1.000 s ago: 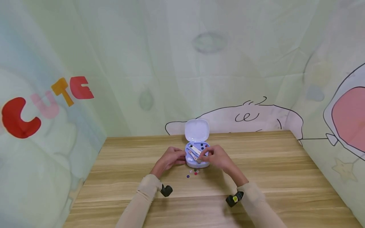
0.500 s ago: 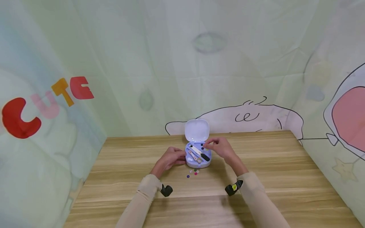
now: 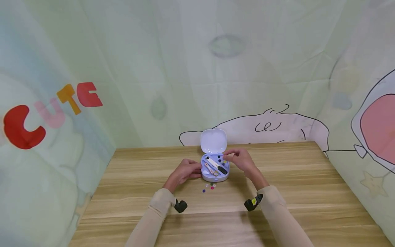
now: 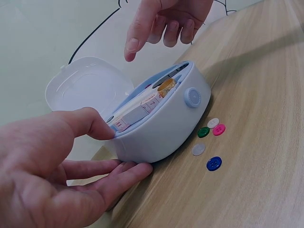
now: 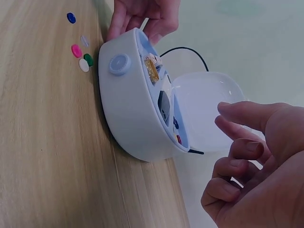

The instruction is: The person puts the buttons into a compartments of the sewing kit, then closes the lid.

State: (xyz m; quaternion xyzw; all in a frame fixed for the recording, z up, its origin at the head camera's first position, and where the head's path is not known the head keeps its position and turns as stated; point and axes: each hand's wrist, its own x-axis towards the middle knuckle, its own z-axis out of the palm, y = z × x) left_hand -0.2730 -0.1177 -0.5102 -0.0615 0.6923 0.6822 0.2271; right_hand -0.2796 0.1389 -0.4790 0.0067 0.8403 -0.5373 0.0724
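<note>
A white sewing box (image 3: 210,178) with a light blue tray stands with its lid (image 3: 213,141) raised. My left hand (image 3: 186,168) holds its left side, thumb on the rim and fingers low against the wall. My right hand (image 3: 241,159) hovers by the back right corner of the tray; its thumb and forefinger are close together, and nothing shows between them. In the tray lie a printed tape measure (image 4: 142,110), a gold thimble (image 4: 166,87), a white tool with a black end (image 3: 221,169) and small buttons (image 3: 219,160) at the right.
Several loose buttons lie on the wooden table in front of the box, among them a blue button (image 4: 214,164), a pink button (image 4: 219,129) and a green button (image 4: 203,132). A printed cloth backdrop (image 3: 154,68) rises behind the table edge.
My right hand has moved from over the tray's front right to its back right corner, uncovering the thimble and the tool's black end. The left hand has stayed on the box.
</note>
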